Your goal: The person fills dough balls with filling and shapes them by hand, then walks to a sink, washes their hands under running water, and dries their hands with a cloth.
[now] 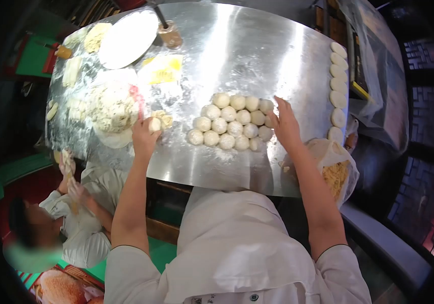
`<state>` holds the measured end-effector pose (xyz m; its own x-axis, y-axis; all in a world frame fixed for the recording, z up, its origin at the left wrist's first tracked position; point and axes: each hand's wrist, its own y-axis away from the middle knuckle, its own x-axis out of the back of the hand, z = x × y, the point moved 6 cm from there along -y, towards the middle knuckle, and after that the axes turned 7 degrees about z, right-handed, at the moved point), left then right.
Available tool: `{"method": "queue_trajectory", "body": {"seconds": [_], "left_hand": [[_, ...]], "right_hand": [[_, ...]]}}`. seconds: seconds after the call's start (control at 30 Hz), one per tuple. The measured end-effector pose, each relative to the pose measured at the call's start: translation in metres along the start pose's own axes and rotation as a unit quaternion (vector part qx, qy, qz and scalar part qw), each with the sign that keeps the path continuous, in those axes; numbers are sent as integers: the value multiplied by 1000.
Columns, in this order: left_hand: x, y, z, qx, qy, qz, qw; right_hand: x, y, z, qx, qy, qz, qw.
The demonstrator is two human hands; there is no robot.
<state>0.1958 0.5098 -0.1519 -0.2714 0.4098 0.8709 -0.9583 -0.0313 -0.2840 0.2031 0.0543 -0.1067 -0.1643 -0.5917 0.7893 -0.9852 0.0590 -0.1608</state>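
Observation:
My left hand (145, 136) has its fingers closed on a pale piece of dough (154, 124), low over the steel table. Just beyond it lie more small dough pieces (164, 118). A large mound of flecked filling (113, 109) sits to the left of that hand. Several round, floured dough balls (234, 128) are packed in rows at the middle of the table. At the right end of these rows is my right hand (285, 124), fingers apart, against or very near the end balls; exact contact is hard to see.
The steel table (257, 50) carries a white round plate (128, 40), a yellow packet (164, 69), and a jar (170, 36). Flattened dough rounds (337, 100) line its right edge, near a bag of crumbly filling (334, 175). A co-worker (75, 207) handles dough at lower left.

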Motion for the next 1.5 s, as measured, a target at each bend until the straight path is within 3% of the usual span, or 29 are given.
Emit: {"method": "queue_trajectory", "body": {"seconds": [0.03, 0.1, 0.17, 0.23, 0.3, 0.33, 0.4, 0.53, 0.57, 0.63, 0.67, 0.73, 0.83, 0.93, 1.03, 1.1, 1.13, 1.2, 1.23, 1.3, 1.37, 1.5], "left_hand": [[-10, 5, 5, -50, -45, 5, 998], [-25, 9, -12, -33, -21, 5, 999], [-24, 18, -31, 18, -4, 43, 999], [-10, 30, -40, 205, 143, 72, 966], [-3, 47, -41, 405, 325, 146, 842], [-2, 49, -36, 400, 331, 142, 843], [-15, 52, -28, 430, 635, 146, 625], [-16, 24, 87, 349, 685, 29, 638], [-20, 14, 103, 181, 472, -29, 862], [-25, 6, 170, 39, 342, -131, 930], [-10, 8, 239, 86, 478, -183, 855], [-2, 18, 336, 182, 577, -290, 741], [-33, 55, 418, 152, 582, -411, 685], [-58, 91, 479, 133, 540, -511, 656], [-75, 109, 507, 138, 489, -525, 683], [-90, 117, 514, 134, 472, -517, 702], [-92, 120, 520, 168, 479, -532, 678], [-99, 126, 533, 200, 483, -547, 654], [-105, 129, 542, 156, 473, -568, 655], [-114, 139, 553, 110, 459, -590, 655], [-118, 133, 558, -11, 413, -482, 773], [-108, 122, 561, 86, 405, -493, 765]], "right_hand": [[25, 11, -13, 22, -17, 16, 999], [80, 39, -20, -5, -119, 55, 991], [137, 78, 9, -78, -94, 100, 987], [186, 112, 43, -143, -89, 149, 974], [214, 155, 97, -298, -62, 169, 938], [217, 170, 105, -300, -60, 176, 936], [211, 186, 115, -245, 188, 11, 951], [175, 196, 108, -214, 131, -33, 967], [166, 196, 115, -211, 142, -40, 966], [163, 188, 114, -205, 150, -39, 966], [172, 182, 106, -203, 116, -2, 972], [181, 176, 101, -201, 82, 39, 975], [186, 175, 108, -156, 43, 75, 984], [174, 185, 137, -148, 90, 4, 985], [206, 189, 127, -113, 0, 100, 989], [226, 198, 117, -344, -199, 75, 914], [226, 203, 116, -347, -202, 78, 913], [227, 206, 110, -301, -283, 111, 904], [223, 208, 111, -302, -285, 113, 903], [228, 203, 98, -190, -158, 147, 958], [232, 201, 88, -170, -163, 145, 961], [260, 199, 75, -135, -163, 187, 959]]}}
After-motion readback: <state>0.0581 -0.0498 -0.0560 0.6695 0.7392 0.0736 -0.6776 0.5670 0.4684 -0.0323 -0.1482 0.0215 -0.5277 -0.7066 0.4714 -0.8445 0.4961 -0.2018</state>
